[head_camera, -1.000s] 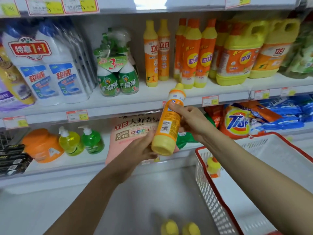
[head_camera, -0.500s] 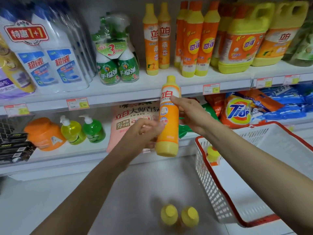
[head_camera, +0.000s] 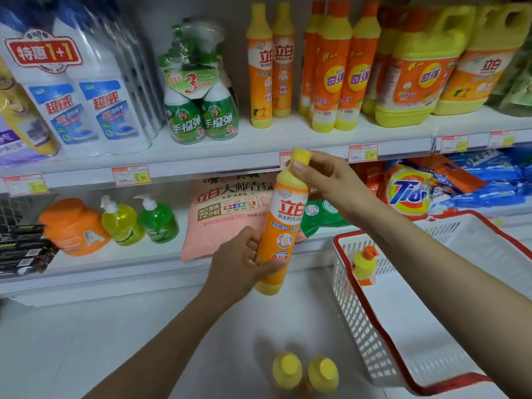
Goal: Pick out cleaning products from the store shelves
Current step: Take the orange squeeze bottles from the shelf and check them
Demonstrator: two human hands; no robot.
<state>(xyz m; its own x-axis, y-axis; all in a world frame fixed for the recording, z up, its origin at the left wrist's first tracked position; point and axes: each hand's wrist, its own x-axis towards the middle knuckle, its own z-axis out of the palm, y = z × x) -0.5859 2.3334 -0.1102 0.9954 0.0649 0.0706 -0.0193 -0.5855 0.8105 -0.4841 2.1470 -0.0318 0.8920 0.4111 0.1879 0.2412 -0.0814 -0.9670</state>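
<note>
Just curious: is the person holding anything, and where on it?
One orange-and-yellow bottle, held by both hands. The left hand grips its lower body near the base; the right hand holds its neck, near the top.

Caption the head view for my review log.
Left hand grips the base and right hand pinches the neck of an orange detergent bottle before stocked shelves, basket alongside.

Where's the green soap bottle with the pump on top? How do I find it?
Look at the lower shelf, left of the big pink bag. Three things stand in a row there: an orange tub, a yellow pump bottle, then the green pump bottle, nearest the bag. Its neighbour has the same white pump but is yellow.
</note>
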